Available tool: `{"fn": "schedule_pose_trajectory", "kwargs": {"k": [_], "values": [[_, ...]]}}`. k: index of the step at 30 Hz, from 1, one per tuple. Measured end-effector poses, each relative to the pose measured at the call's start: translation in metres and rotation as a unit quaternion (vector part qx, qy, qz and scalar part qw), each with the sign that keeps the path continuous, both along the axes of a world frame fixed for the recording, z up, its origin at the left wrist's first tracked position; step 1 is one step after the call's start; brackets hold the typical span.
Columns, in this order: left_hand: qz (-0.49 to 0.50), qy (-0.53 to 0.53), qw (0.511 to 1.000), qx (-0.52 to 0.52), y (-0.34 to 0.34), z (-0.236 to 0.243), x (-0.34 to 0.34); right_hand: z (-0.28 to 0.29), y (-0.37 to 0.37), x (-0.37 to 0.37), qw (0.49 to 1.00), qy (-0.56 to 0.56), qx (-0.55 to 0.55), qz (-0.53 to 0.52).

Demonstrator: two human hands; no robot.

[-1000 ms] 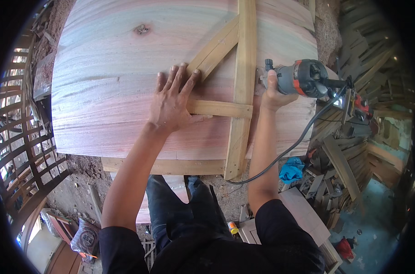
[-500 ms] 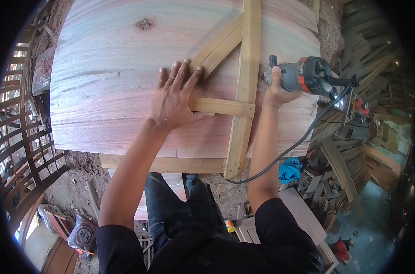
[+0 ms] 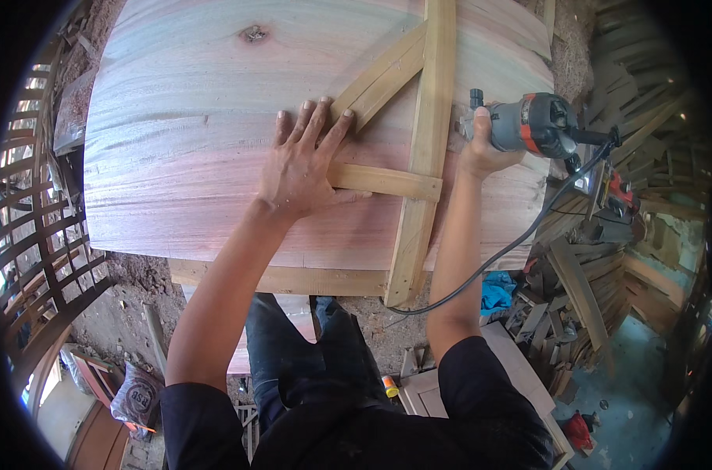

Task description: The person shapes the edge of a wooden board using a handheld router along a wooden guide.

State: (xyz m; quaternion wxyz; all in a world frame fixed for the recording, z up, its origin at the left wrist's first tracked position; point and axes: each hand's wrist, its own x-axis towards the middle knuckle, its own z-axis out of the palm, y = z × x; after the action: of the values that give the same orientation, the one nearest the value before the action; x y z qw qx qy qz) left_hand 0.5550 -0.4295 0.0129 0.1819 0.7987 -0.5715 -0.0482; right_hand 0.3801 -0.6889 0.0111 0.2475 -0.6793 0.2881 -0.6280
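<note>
My left hand [image 3: 297,176] lies flat on a wide wooden board [image 3: 176,176], its fingers spread. Its fingertips reach the lower end of the diagonal brace of a wooden straightedge guide [image 3: 431,125], and its thumb lies along the guide's short crosspiece [image 3: 379,180]. On the right side of the guide, my right hand [image 3: 483,157] is wrapped round a grey and black handheld router [image 3: 520,125] with an orange band. The router stands on the board close to the guide's long bar; its bit is hidden from sight.
The router's black cord [image 3: 520,239] loops over my right forearm and the board's near edge. Scrap wood [image 3: 583,290] is heaped at the right, near a blue cloth [image 3: 497,292]. A slatted wooden frame [image 3: 46,188] stands at the left.
The whole view has shifted slightly. Both hands, the router and the guide keep nearly the same places on the board.
</note>
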Motion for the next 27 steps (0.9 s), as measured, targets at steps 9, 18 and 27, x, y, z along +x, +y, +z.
{"fn": "schedule_pose_trajectory", "kwargs": {"k": [9, 18, 27], "values": [[0.008, 0.001, 1.000, 0.009, -0.001, 0.000, -0.001, -0.004, -0.012, 0.005, 1.000, -0.012, -0.004, -0.011], [0.012, 0.005, 1.000, 0.006, 0.000, 0.001, -0.001, 0.000, -0.015, 0.007, 1.000, 0.013, 0.019, 0.003], [0.012, 0.008, 1.000, 0.012, 0.000, 0.003, -0.001, -0.001, -0.027, 0.018, 1.000, -0.018, 0.011, -0.008]]}}
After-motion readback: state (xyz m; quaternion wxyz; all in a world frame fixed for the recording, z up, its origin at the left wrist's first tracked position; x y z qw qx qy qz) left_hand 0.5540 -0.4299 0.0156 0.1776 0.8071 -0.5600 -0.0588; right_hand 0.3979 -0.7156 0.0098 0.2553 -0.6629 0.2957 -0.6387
